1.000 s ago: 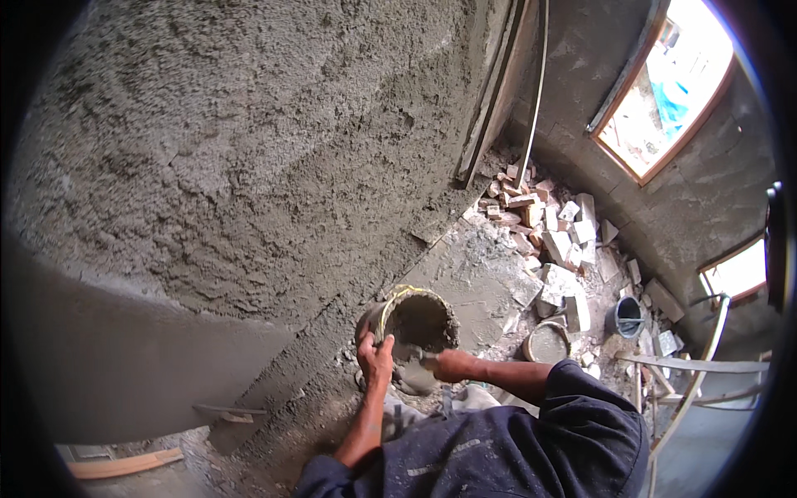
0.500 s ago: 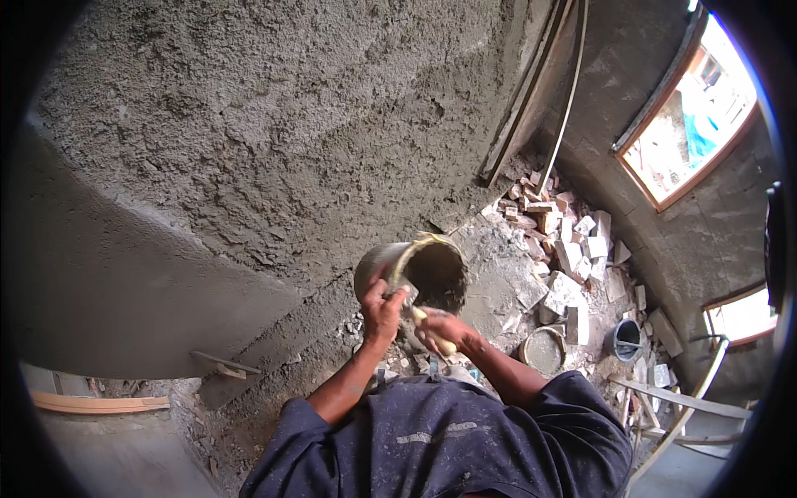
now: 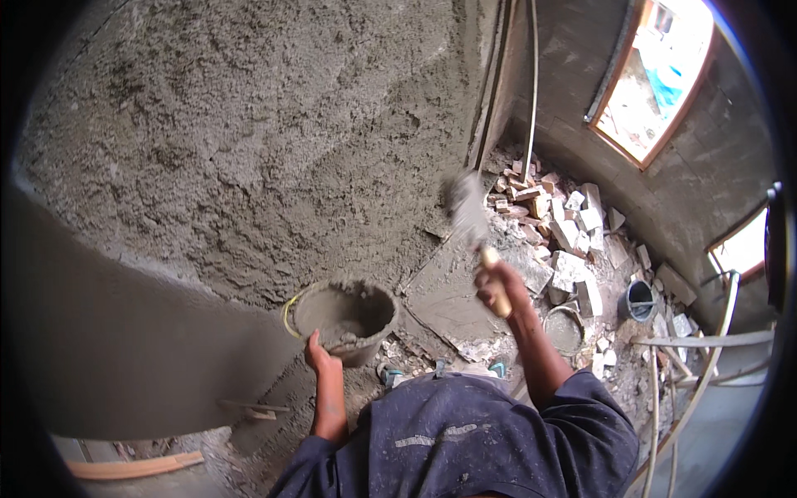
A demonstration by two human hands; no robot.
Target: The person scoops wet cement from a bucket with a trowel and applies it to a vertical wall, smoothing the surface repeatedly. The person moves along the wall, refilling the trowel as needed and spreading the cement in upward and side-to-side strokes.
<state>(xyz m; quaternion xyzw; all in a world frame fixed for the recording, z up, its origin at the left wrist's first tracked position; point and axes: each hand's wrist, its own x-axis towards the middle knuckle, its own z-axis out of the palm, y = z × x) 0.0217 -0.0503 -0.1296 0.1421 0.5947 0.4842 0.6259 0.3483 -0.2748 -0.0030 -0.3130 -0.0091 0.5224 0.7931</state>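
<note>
My left hand (image 3: 319, 352) grips the rim of a grey mortar bucket (image 3: 345, 319) that holds wet mortar and is tilted toward me, close to the rough plastered wall (image 3: 249, 141). My right hand (image 3: 496, 286) is shut on the wooden handle of a trowel (image 3: 470, 217), raised away from the bucket. The trowel's blade is blurred and points up toward the wall. My dark blue sleeves and shirt fill the lower middle of the view.
A pile of broken bricks and rubble (image 3: 564, 224) lies on the floor at the right. A small dark bucket (image 3: 639, 300) and a round pan (image 3: 566, 330) stand near it. Pipes and hoses (image 3: 701, 373) cross the lower right. A window opening (image 3: 660, 75) is at upper right.
My right hand has left the bucket and swung the trowel up and to the right toward the wall. The left hand stays on the bucket's rim, and the bucket now sits lower left.
</note>
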